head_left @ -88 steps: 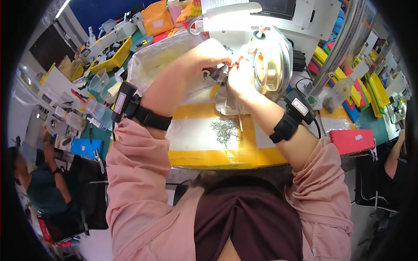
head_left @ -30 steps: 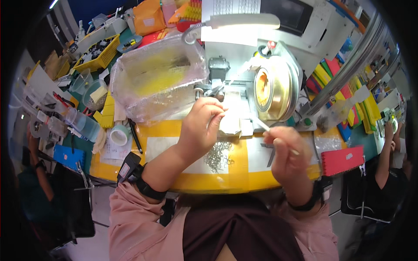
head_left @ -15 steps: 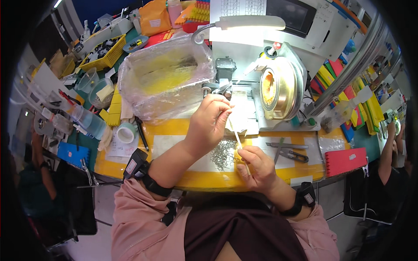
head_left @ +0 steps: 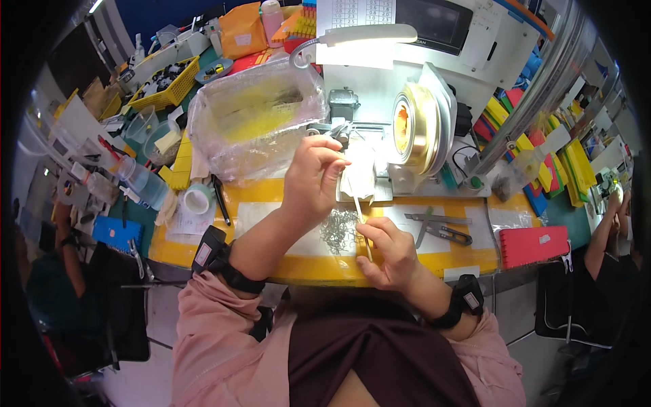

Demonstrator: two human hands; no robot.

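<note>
My left hand (head_left: 312, 178) is raised in front of the machine, thumb and forefinger pinched together. Whatever is between its fingertips is too small and glare-washed to name. Lower and to the right, my right hand (head_left: 392, 252) grips a thin pale stick (head_left: 357, 203) between thumb and fingers. The stick slants up toward the left fingertips; I cannot tell whether it touches them. Below the left hand, a pile of small thin metal pieces (head_left: 339, 232) lies on white paper. Behind both hands stands a machine with a grey metal block (head_left: 344, 102) and a large reel (head_left: 422, 129).
A lit lamp (head_left: 369, 34) hangs over the machine. To the left are a plastic-wrapped box (head_left: 254, 115), a tape roll (head_left: 197, 200) and a black pen (head_left: 221, 201). On the right lie thread snips (head_left: 451, 235), a cutter knife (head_left: 437, 218) and a red notebook (head_left: 534, 247).
The whole view has shifted slightly, moving the bench leftward in the picture. Both hands keep nearly the same pose. A red-topped part seen earlier by the reel no longer shows.
</note>
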